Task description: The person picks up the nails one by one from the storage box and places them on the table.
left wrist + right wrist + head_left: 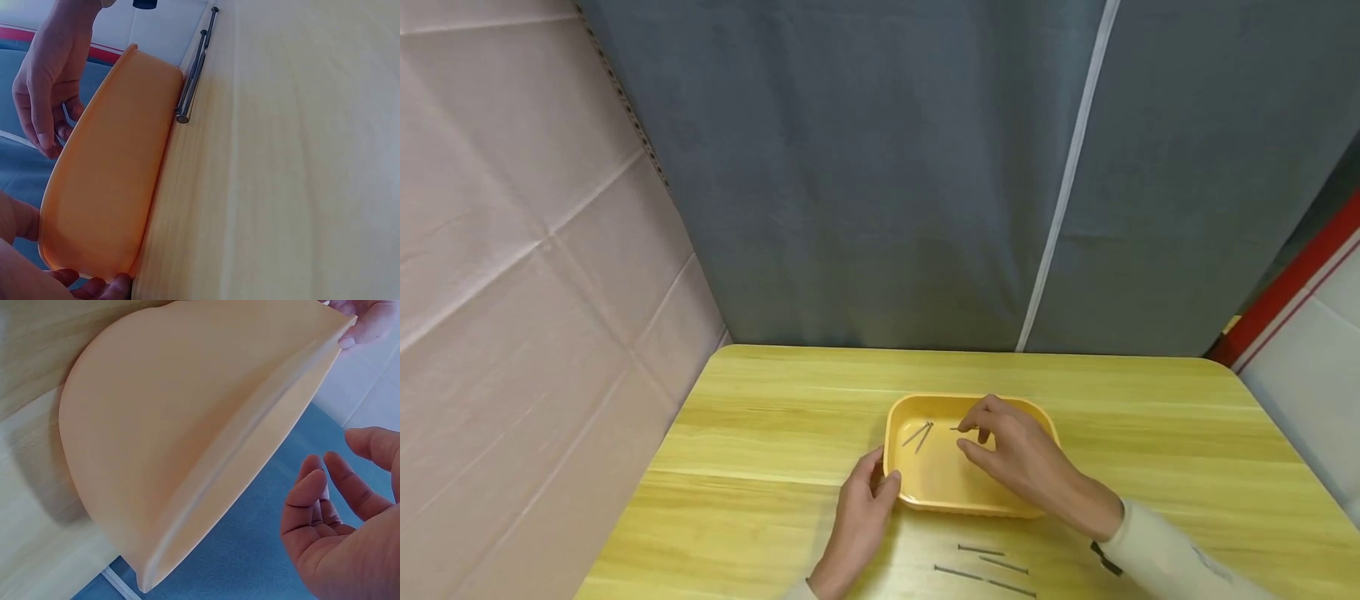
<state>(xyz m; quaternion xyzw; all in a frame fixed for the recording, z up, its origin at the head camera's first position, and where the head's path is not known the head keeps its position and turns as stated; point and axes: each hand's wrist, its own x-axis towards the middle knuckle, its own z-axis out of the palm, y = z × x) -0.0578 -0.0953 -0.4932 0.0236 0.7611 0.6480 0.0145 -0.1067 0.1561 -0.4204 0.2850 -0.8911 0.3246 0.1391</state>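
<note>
A yellow plastic tray (970,504) stands on the table, with two crossed nails (916,434) lying inside at its left. My left hand (861,510) holds the tray's left end, thumb at the rim and fingers low on the outer wall, as the left wrist view shows. Over the tray's inside is my right hand (1011,446), its fingers loosely bent and thumb apart. The right wrist view shows nothing between those fingers. Just left of its fingertips the tip of another nail (953,429) shows; the hand hides the rest.
Several nails (981,577) lie on the wooden table (760,500) in front of the tray. A grey-blue curtain (880,183) hangs behind the table's far edge. Pale covering (512,292) stands along the left side.
</note>
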